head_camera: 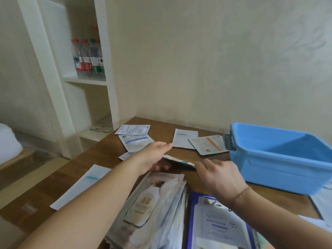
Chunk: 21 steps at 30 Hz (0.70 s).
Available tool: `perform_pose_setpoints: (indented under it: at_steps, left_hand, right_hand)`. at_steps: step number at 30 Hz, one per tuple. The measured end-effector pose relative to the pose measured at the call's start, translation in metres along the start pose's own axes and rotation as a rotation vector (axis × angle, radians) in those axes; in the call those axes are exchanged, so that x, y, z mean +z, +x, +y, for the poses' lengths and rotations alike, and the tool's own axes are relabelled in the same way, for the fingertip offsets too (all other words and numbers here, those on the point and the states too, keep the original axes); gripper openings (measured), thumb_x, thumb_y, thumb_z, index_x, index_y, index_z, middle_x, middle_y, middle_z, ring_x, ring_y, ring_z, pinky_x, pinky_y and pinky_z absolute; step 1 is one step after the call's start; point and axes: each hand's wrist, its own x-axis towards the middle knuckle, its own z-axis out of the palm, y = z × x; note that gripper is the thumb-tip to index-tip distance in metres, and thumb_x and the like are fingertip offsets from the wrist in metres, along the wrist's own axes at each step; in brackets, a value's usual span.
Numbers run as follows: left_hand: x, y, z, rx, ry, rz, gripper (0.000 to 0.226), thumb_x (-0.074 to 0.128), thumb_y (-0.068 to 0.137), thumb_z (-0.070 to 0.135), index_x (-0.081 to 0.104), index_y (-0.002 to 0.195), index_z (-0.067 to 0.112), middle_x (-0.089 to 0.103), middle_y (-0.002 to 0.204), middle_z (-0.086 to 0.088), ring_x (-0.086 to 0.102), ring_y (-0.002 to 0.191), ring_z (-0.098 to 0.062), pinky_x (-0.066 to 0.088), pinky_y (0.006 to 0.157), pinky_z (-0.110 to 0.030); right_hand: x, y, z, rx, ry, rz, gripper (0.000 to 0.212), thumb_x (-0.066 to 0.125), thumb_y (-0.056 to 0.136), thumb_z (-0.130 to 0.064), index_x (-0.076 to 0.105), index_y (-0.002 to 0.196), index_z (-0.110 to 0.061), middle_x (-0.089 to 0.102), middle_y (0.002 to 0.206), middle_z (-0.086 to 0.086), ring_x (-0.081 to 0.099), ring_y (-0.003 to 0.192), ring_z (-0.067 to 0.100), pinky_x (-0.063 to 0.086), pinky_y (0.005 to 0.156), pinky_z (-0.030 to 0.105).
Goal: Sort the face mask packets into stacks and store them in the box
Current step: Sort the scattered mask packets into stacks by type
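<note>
Both hands, left and right, hold one packet (edge-on) beside the blue box.

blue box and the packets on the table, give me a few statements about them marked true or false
1. The blue box stands on the right side of the table. True.
2. The blue box is packed full of packets. False: the part of its inside that shows holds none.
3. Both hands hold one packet between them, the left hand at one end, the right hand at the other. True.
4. The water bottles stand on the table. False: they stand on a white shelf.
5. A stack of packets lies below the hands. True.
</note>
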Motion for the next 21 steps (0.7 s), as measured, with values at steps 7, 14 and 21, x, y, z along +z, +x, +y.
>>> perform_pose_setpoints:
  at_steps: [7, 14, 21]
  left_hand:
    - [0.014, 0.009, -0.004, -0.002, -0.235, 0.073, 0.024, 0.055, 0.094, -0.004, 0.073, 0.098, 0.012, 0.070, 0.109, -0.016, 0.065, 0.103, -0.023, 0.052, 0.055, -0.020]
    - [0.024, -0.027, 0.003, 0.151, -0.366, 0.117, 0.023, 0.060, 0.094, 0.001, 0.069, 0.113, 0.009, 0.072, 0.105, -0.017, 0.068, 0.091, -0.020, 0.058, 0.060, -0.024]
    - [0.042, -0.080, 0.002, 0.371, -0.404, 0.119, 0.105, 0.076, 0.061, 0.061, 0.025, 0.149, 0.032, 0.062, 0.128, -0.007, 0.066, 0.107, -0.021, 0.052, 0.093, -0.038]
  right_hand:
    - [0.005, -0.010, -0.001, 0.009, 0.006, -0.123, 0.053, 0.093, 0.037, -0.031, 0.065, 0.076, -0.012, 0.060, 0.061, 0.005, 0.049, 0.043, 0.022, 0.025, 0.038, 0.022]
    - [-0.026, 0.015, -0.018, 0.171, -0.032, -0.223, 0.029, 0.053, 0.093, -0.018, 0.050, 0.120, -0.006, 0.067, 0.100, 0.007, 0.065, 0.081, 0.027, 0.022, 0.043, 0.026]
    - [-0.046, -0.008, 0.004, 0.297, 0.077, -0.023, 0.016, 0.062, 0.081, -0.010, 0.059, 0.095, -0.017, 0.066, 0.070, 0.004, 0.063, 0.058, 0.032, 0.033, 0.044, 0.027]
